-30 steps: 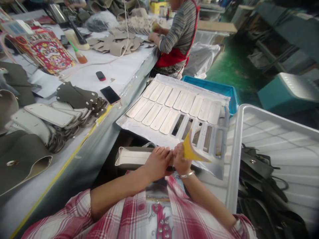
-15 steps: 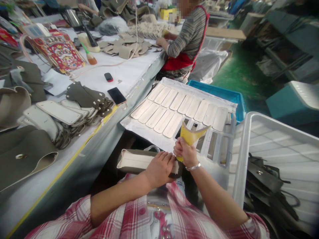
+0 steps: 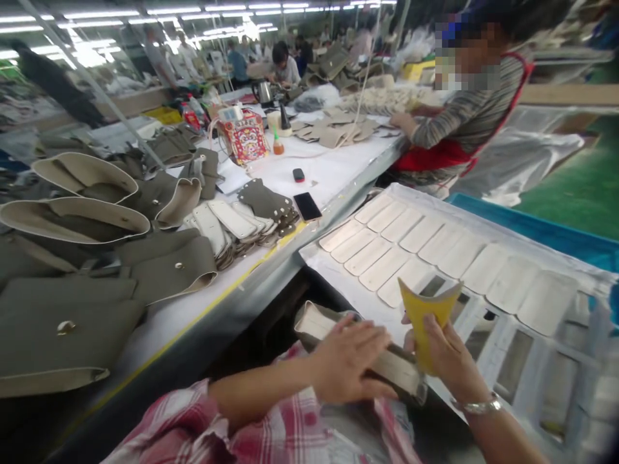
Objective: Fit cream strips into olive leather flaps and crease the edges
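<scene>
A grey-brown bag [image 3: 396,370] lies on its side across my lap, its pale panel facing up. My left hand [image 3: 345,361] rests over the middle of it with the fingers stretched out flat. My right hand [image 3: 447,361] is wrapped round a curved yellow sheet piece [image 3: 428,309], whose wide notched end points up. That hand is just beyond the bag's right end, above a rack [image 3: 493,338]. Pale rounded panels [image 3: 416,229] lie on the rack in two rows, with open slots at its near right part.
At left is a white table [image 3: 271,251] with bags [image 3: 169,264], stacked pale pieces [image 3: 232,219], a phone [image 3: 307,206] and a red patterned box [image 3: 244,138]. A co-worker [image 3: 464,116] sits beyond the rack. A blue crate [image 3: 532,222] stands behind it.
The camera view has swung up and to the left. My left hand's fingers have spread from a curled hold on the bag. The yellow piece has turned in my right hand.
</scene>
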### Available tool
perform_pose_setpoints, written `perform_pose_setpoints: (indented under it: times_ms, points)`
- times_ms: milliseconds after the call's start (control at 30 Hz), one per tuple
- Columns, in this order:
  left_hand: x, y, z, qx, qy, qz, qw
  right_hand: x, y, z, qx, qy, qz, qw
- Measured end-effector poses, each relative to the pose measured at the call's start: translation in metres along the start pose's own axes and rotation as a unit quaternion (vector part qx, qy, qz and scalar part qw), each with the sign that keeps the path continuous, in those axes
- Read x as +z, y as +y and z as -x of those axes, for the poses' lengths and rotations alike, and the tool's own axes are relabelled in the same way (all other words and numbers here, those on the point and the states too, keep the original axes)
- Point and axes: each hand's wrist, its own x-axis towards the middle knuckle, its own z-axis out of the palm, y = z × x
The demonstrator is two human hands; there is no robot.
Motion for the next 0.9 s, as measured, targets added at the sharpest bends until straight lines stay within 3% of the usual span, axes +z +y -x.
perform_pose_setpoints:
  times_ms: [67,133,200,267,367,567,700,900]
  points:
    - [-0.021,-0.032,0.026,-0.143,0.135,0.101,0.975,-0.001,-0.019,-0.002,0.051,-0.076,0.059,0.994]
    - [-0.028,-0.066,0.046,-0.282,0.217,0.245,0.902,0.003,-0.035,-0.009,0.079,-0.213,0.118,0.967]
    - [-0.021,-0.09,0.055,-0.339,0.205,0.4,0.826,0.01,-0.046,-0.022,0.081,-0.335,0.164,0.924]
    - [-0.006,-0.101,0.055,-0.347,0.169,0.498,0.777,0.019,-0.05,-0.04,0.063,-0.383,0.236,0.891]
    - [0.01,-0.1,0.051,-0.35,0.16,0.529,0.756,0.041,-0.046,-0.069,0.015,-0.365,0.376,0.852]
    - [0.01,-0.101,0.053,-0.358,0.128,0.509,0.772,0.112,-0.028,-0.107,-0.128,-0.235,0.535,0.802]
    - [0.02,-0.111,0.059,-0.365,0.14,0.53,0.752,0.147,-0.03,-0.123,-0.262,-0.264,0.542,0.753]
    - [0.036,-0.119,0.07,-0.489,0.146,0.52,0.685,0.166,-0.04,-0.137,-0.41,-0.315,0.521,0.679]
